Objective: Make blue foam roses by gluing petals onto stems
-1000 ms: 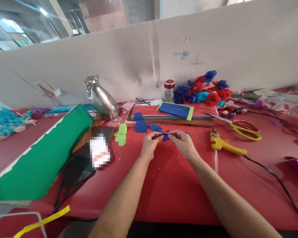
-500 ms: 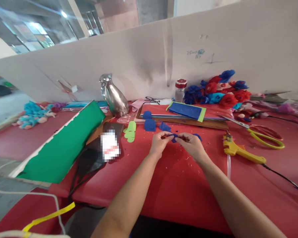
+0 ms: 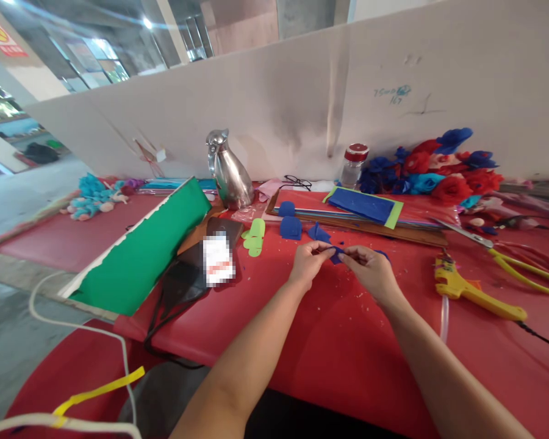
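A small blue paper piece [image 3: 337,255] is pinched between both hands over the red table [image 3: 320,341]. My left hand [image 3: 312,262] grips its left side with thumb and fingertips. On its right side, my right hand [image 3: 368,268] holds it the same way. Just beyond the hands lies a folded blue piece [image 3: 319,232], and another blue piece shows partly behind my right hand. Rounded blue cutouts [image 3: 291,228] and light green cutouts [image 3: 255,236] lie to the left of them.
A metal jug [image 3: 231,177], a lidded jar [image 3: 354,164] and paper flowers [image 3: 439,167] stand at the back. Yellow-handled scissors [image 3: 526,268] and a yellow glue gun [image 3: 476,291] lie right. Green paper [image 3: 141,256] and a phone [image 3: 219,259] are left.
The view has turned left, so the scene sits further right. Both hands still hold the small blue piece in nearly the same place over the table.
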`<action>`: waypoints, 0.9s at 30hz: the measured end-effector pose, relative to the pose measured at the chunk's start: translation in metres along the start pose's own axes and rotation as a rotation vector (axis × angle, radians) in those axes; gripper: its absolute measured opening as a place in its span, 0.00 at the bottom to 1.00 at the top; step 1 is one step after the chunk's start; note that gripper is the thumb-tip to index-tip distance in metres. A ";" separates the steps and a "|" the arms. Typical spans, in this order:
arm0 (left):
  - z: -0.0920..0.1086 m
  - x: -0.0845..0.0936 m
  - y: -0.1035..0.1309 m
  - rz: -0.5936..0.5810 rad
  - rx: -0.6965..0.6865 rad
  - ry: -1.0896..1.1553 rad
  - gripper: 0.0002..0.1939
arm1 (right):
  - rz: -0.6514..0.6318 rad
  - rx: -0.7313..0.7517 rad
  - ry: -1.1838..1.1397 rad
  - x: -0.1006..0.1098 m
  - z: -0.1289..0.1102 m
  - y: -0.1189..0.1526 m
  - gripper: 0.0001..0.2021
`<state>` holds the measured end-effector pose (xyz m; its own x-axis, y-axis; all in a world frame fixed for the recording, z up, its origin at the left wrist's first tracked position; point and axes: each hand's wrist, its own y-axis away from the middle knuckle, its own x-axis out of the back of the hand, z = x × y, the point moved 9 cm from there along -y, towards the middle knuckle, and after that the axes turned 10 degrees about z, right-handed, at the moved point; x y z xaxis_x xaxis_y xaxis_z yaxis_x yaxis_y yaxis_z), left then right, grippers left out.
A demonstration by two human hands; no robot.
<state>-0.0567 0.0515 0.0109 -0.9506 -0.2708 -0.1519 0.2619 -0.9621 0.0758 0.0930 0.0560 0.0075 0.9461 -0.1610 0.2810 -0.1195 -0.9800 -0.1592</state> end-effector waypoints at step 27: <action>-0.004 0.000 -0.001 -0.004 0.048 0.058 0.04 | -0.012 -0.045 -0.011 -0.001 -0.001 0.004 0.16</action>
<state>-0.0560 0.0520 0.0068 -0.9399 -0.2697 -0.2092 0.2485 -0.9609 0.1224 0.0907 0.0523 0.0077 0.9507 -0.1482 0.2725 -0.1213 -0.9862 -0.1129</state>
